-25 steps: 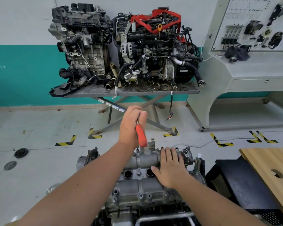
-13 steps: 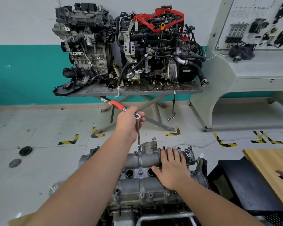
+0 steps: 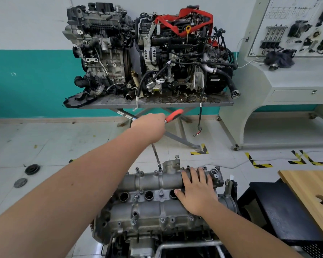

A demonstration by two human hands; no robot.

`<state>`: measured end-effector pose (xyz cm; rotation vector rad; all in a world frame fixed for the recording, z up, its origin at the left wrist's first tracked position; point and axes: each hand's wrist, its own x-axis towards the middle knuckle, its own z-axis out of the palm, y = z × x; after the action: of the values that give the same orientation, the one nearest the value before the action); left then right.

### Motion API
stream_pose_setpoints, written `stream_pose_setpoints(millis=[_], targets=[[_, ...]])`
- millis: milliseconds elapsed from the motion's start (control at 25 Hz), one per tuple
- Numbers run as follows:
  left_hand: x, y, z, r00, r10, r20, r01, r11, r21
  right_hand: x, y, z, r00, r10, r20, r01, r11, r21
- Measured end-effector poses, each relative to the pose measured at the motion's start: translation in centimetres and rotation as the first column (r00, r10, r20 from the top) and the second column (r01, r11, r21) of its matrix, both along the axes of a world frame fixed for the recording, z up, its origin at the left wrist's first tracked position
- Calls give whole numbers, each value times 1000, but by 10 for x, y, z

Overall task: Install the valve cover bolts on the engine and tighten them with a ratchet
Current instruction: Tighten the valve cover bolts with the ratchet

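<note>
The grey valve cover (image 3: pixel 153 207) of the engine stands low in the middle of the head view. My left hand (image 3: pixel 151 127) grips the head of a ratchet whose orange handle (image 3: pixel 174 115) points up and to the right. A thin extension bar (image 3: pixel 155 155) runs down from that hand to a bolt (image 3: pixel 159 168) on the cover's far edge. My right hand (image 3: pixel 196 192) lies flat, fingers spread, on the right part of the cover. Several bolts sit along the cover's edges.
Two engines (image 3: pixel 151 51) sit on a metal table (image 3: pixel 157 104) against the far wall. A grey display bench (image 3: pixel 280 86) stands at the right. A wooden board (image 3: pixel 313 196) and a black crate (image 3: pixel 280 211) are at the near right. Two round black parts (image 3: pixel 32 169) lie on the floor.
My left hand has spun the ratchet around the extension: its orange handle hung downward, then pointed far left, and now points right. My right hand has stayed on the cover.
</note>
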<state>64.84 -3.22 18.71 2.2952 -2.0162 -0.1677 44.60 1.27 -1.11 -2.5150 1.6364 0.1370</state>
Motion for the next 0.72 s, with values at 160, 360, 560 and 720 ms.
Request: stream_pose_setpoints(millis=[160,360,560,720], targets=[[-4,7,-27,974,-99,203,157,943,-294,-1,1,-1,1000,14,19,-13,1000,-19],[-3,14,-59,962,-267,57,216,615,-758,-1,0,-4,1000,3,23,-2,999,-39],[-19,26,-78,687,-403,-604,-238,660,-712,0,-2,-5,1000,1,19,0,999,-49],[-38,23,-71,258,-335,-906,-532,734,-423,-1,-1,-6,1000,-7,29,9,998,-61]])
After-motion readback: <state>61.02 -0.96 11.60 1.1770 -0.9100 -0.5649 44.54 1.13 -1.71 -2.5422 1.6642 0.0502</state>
